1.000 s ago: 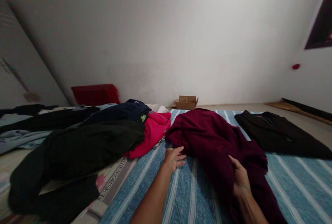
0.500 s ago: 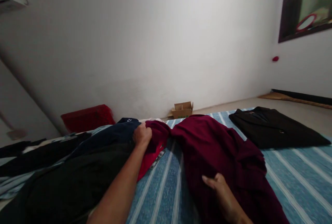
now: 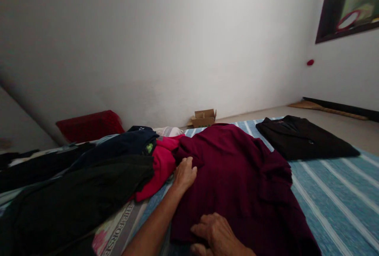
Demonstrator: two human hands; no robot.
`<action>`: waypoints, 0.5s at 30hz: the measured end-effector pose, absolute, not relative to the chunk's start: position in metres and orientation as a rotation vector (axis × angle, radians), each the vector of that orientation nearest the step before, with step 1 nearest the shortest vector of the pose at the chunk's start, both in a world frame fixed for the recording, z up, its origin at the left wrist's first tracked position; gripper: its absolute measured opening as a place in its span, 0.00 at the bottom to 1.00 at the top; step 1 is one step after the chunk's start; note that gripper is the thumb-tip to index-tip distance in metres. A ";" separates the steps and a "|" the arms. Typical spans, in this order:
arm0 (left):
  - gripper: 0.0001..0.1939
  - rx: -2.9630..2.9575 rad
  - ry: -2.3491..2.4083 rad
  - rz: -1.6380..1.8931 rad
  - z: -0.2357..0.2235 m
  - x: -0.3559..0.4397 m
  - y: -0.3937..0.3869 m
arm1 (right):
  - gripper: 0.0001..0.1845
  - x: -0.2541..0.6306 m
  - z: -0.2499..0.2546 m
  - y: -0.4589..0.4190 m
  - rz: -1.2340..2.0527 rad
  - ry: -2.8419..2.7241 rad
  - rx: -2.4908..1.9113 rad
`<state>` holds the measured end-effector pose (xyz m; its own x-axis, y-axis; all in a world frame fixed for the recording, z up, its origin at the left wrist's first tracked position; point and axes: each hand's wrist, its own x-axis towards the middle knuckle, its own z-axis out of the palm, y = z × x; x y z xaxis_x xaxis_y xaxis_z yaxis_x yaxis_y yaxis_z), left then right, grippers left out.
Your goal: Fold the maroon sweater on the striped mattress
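A maroon garment (image 3: pixel 237 177) lies spread on a blue striped sheet (image 3: pixel 328 196) in front of me. My left hand (image 3: pixel 185 173) rests on its left edge with fingers curled over the cloth. My right hand (image 3: pixel 217 234) lies low at the near edge of the garment, fingers bent and pressed on the fabric. Just left of my left hand is a bright pink garment (image 3: pixel 158 167).
A heap of dark clothes (image 3: pixel 77 192) with a navy piece (image 3: pixel 124 143) fills the left. A folded black garment (image 3: pixel 304 141) lies at the far right of the sheet. A small cardboard box (image 3: pixel 203 118) and a red crate (image 3: pixel 89 125) stand by the wall.
My left hand has come back from the clothes pile, bringing the maroon sleeve over onto the garment. My right hand slid toward the near edge.
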<state>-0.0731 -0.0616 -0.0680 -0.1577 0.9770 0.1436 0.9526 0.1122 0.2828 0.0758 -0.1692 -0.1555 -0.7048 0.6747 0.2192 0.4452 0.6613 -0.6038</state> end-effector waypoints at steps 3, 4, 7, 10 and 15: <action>0.12 2.063 2.169 0.225 -0.082 -0.059 -0.074 | 0.13 0.083 -0.142 -0.174 0.749 -2.457 -0.859; 0.12 2.045 2.191 0.178 -0.087 -0.060 -0.077 | 0.11 0.086 -0.138 -0.174 0.761 -2.434 -0.852; 0.17 2.007 2.263 0.062 -0.098 -0.076 -0.083 | 0.06 0.098 -0.125 -0.167 0.747 -2.366 -0.874; 0.22 2.067 2.207 0.071 -0.110 -0.098 -0.089 | 0.11 0.125 -0.107 -0.151 0.583 -2.234 -1.053; 0.29 2.055 2.196 0.197 -0.122 -0.116 -0.105 | 0.14 0.202 -0.092 -0.130 0.228 -1.891 -1.642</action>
<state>-0.1156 -0.1049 -0.1218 -0.0660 0.9978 -0.0037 0.9813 0.0656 0.1812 0.2024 -0.1298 -0.0916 -0.0384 0.9419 0.3337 0.8354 0.2134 -0.5065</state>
